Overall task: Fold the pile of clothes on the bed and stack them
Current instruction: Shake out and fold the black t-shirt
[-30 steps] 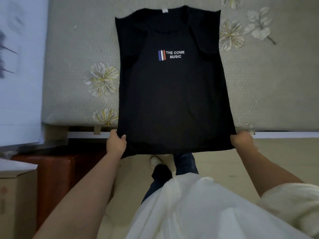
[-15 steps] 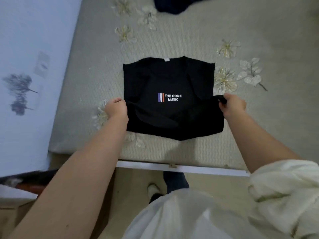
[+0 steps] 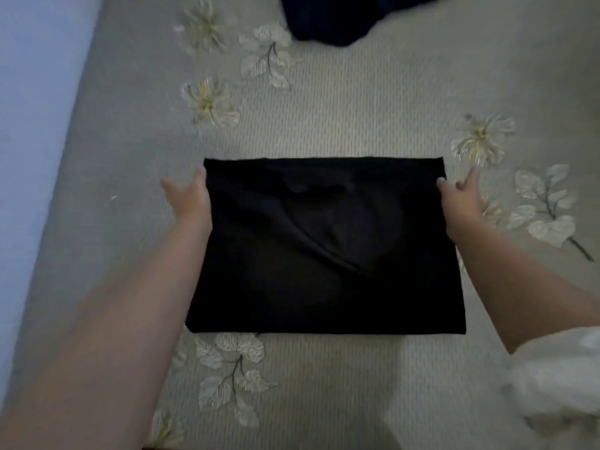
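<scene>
A black T-shirt (image 3: pixel 324 248) lies folded in half on the bed (image 3: pixel 324 118) as a flat dark rectangle, its print hidden inside the fold. My left hand (image 3: pixel 188 199) rests at the shirt's upper left corner, fingers spread, touching the edge. At the upper right corner my right hand (image 3: pixel 461 199) has its thumb against the cloth and its index finger stretched out. Neither hand shows cloth pinched between its fingers. A dark navy garment (image 3: pixel 328 21) lies crumpled at the far edge of the view.
The bed cover is grey-green with embroidered pale flowers (image 3: pixel 211 105) and leaves. A pale wall (image 3: pixel 32 125) runs along the bed's left side. My white sleeve (image 3: pixel 558 384) shows at the lower right.
The shirt's lower half was lifted from the bed's edge and folded up over the printed chest. My hands moved forward with the hem and now rest at the top corners.
</scene>
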Demonstrator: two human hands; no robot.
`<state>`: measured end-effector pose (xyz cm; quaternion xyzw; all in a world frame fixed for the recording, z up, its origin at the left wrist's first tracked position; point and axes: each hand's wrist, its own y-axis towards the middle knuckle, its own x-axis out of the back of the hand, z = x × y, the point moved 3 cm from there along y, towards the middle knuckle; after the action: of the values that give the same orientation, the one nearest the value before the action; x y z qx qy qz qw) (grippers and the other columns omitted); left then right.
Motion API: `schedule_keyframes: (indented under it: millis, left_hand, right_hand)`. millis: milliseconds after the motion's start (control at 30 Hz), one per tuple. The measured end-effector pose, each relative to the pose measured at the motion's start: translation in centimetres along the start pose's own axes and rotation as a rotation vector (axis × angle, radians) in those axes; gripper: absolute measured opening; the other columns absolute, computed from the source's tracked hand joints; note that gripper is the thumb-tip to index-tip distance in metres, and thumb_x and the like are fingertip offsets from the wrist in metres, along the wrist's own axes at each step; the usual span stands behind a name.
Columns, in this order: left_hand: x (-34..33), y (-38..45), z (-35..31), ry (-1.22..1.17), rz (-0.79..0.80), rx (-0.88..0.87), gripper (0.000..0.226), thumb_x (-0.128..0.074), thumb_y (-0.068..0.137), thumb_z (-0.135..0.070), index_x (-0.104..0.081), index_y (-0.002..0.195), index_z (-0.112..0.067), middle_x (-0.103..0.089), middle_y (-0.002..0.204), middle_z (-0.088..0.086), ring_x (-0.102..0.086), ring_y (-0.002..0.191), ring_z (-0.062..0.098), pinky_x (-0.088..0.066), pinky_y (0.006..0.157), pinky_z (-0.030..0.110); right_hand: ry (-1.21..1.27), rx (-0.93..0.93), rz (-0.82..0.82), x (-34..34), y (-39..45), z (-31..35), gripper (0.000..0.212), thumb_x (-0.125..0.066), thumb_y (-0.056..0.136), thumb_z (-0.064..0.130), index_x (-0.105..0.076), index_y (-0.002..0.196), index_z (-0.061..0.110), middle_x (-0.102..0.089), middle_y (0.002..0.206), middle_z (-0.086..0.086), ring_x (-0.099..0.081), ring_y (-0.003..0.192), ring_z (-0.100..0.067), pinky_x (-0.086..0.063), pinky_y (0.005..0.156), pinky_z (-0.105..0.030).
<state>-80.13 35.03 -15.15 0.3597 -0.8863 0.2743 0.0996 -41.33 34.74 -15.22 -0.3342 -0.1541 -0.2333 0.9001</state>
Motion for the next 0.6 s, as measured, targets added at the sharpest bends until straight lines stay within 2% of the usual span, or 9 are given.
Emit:
schedule_keyframes:
  millis: [100, 167, 200, 267, 367, 467, 533, 600]
  left_hand:
    - [-0.7, -3.2, 3.7, 0.595, 0.178, -0.383, 0.061, -0.049, 0.093, -0.020, -0.020, 0.143, -0.001, -0.015, 0.151, 0.021, -0.013, 0.141, 0.030, -0.012, 0.116, 0.033]
    - [-0.8, -5.2, 6.7, 0.858, 0.311, -0.614, 0.055, -0.049, 0.093, -0.018, -0.028, 0.141, 0.000, -0.014, 0.151, 0.024, -0.008, 0.141, 0.034, -0.008, 0.114, 0.039]
    - [-0.7, -6.1, 7.9, 0.969, 0.376, -0.672, 0.054, -0.049, 0.093, -0.019, -0.031, 0.140, -0.001, -0.014, 0.151, 0.024, -0.007, 0.142, 0.035, -0.006, 0.114, 0.042]
    - [-0.3, -6.7, 10.4, 1.101, 0.436, -0.669, 0.055, -0.046, 0.094, -0.025, -0.029, 0.142, -0.005, -0.012, 0.152, 0.020, -0.004, 0.142, 0.033, -0.003, 0.114, 0.044]
    - [1.3, -6.3, 11.9, 1.195, 0.397, -0.615, 0.059, -0.042, 0.095, -0.034, -0.022, 0.145, -0.008, -0.010, 0.154, 0.017, -0.002, 0.143, 0.032, 0.000, 0.114, 0.043]
    - [2.2, -5.7, 12.2, 1.206, 0.402, -0.602, 0.060, -0.038, 0.095, -0.040, -0.025, 0.144, -0.007, -0.013, 0.153, 0.019, -0.005, 0.142, 0.033, -0.001, 0.114, 0.045]
    - [2.5, -5.6, 12.3, 1.187, 0.383, -0.581, 0.064, -0.032, 0.090, -0.043, -0.027, 0.143, -0.006, -0.016, 0.152, 0.020, -0.008, 0.142, 0.035, -0.002, 0.113, 0.047]
    - [2.7, -5.5, 12.1, 1.157, 0.332, -0.535, 0.065, -0.032, 0.090, -0.042, -0.027, 0.142, -0.003, -0.016, 0.151, 0.021, -0.008, 0.142, 0.035, -0.003, 0.112, 0.050]
  right_hand:
    - [-0.676, 0.296, -0.055, -0.9, -1.4, -3.5, 0.058, -0.046, 0.093, 0.017, -0.021, 0.145, 0.009, -0.026, 0.150, -0.013, -0.016, 0.141, -0.029, -0.012, 0.113, -0.043]
    - [-0.861, 0.363, -0.030, -1.4, -2.6, -6.0, 0.057, -0.047, 0.092, 0.018, -0.025, 0.144, 0.009, -0.021, 0.152, -0.015, -0.005, 0.143, -0.032, -0.005, 0.112, -0.051]
    - [-0.888, 0.355, -0.020, -1.4, -3.3, -7.2, 0.057, -0.047, 0.092, 0.019, -0.027, 0.143, 0.009, -0.018, 0.152, -0.016, -0.003, 0.143, -0.033, -0.004, 0.112, -0.053]
    - [-0.937, 0.353, -0.027, -1.1, -4.1, -9.3, 0.053, -0.046, 0.093, 0.020, -0.030, 0.143, 0.010, -0.015, 0.153, -0.016, -0.003, 0.143, -0.034, -0.003, 0.111, -0.054]
    - [-0.991, 0.348, -0.055, 0.2, -4.4, -10.8, 0.049, -0.042, 0.096, 0.021, -0.030, 0.143, 0.010, -0.015, 0.153, -0.015, -0.009, 0.142, -0.035, -0.007, 0.112, -0.050]
    - [-0.943, 0.327, -0.129, 1.1, -3.7, -10.1, 0.049, -0.046, 0.095, 0.021, -0.035, 0.140, 0.005, -0.029, 0.147, -0.021, -0.023, 0.137, -0.035, -0.017, 0.110, -0.047]
    - [-0.894, 0.417, -0.174, 0.9, -3.0, -8.1, 0.047, -0.052, 0.091, 0.019, -0.044, 0.134, 0.001, -0.040, 0.137, -0.023, -0.034, 0.129, -0.037, -0.022, 0.106, -0.047]
    - [-0.911, 0.592, -0.130, -0.9, -2.1, -5.2, 0.044, -0.053, 0.089, 0.018, -0.049, 0.129, 0.000, -0.046, 0.133, -0.022, -0.038, 0.127, -0.037, -0.025, 0.105, -0.046]
